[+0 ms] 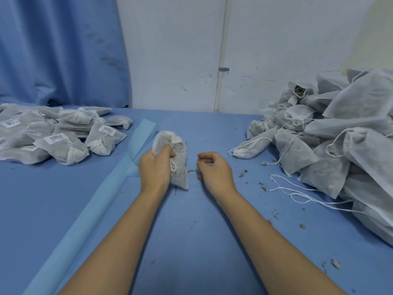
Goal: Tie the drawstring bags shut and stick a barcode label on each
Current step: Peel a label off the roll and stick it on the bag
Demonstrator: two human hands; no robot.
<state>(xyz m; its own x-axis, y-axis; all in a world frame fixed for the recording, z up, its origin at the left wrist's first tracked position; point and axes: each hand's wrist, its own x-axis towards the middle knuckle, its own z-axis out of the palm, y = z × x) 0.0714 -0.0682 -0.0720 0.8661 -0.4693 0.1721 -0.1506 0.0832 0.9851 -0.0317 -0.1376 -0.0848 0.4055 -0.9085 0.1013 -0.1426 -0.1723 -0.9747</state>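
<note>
My left hand (155, 167) grips a small white drawstring bag (180, 158) by its gathered neck, and the bag rests on the blue table cover (191, 231) in the middle. A loop of its white string hangs beside my fingers. My right hand (212, 171) hovers just right of the bag with its fingers loosely curled; I see nothing in it. At the left lies a pile of tied bags with barcode labels (53, 137). A big heap of unlabelled bags (331, 145) with loose strings fills the right side.
A lighter blue strip of cloth (102, 201) runs diagonally across the table from the near left toward the centre. Loose white strings (297, 192) and bits of dried herb (263, 186) lie scattered right of my hands. A white wall and a blue curtain (59, 50) stand behind.
</note>
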